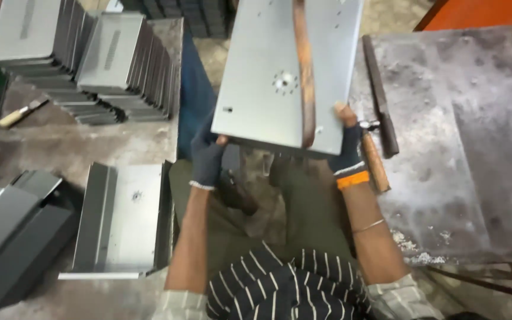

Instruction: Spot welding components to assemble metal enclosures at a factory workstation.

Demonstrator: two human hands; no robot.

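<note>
I hold a grey sheet-metal panel [268, 71] up in front of me; it has small drilled holes and a ring of holes near its middle. My left hand [207, 159], in a dark glove, grips its lower left corner. My right hand [349, 148], in a dark fingerless glove with an orange cuff, grips the lower right corner, thumb on top. A rusty brown metal bar [305, 71] crosses the panel from top to bottom, on its right half.
A hammer with a wooden handle [374, 160] and a dark flat file [380, 98] lie on the worn steel table [463, 148] to the right. Stacks of folded grey panels [120, 65] stand upper left. More bent panels [125, 219] lie lower left. A small wooden-handled tool [22, 112] lies at far left.
</note>
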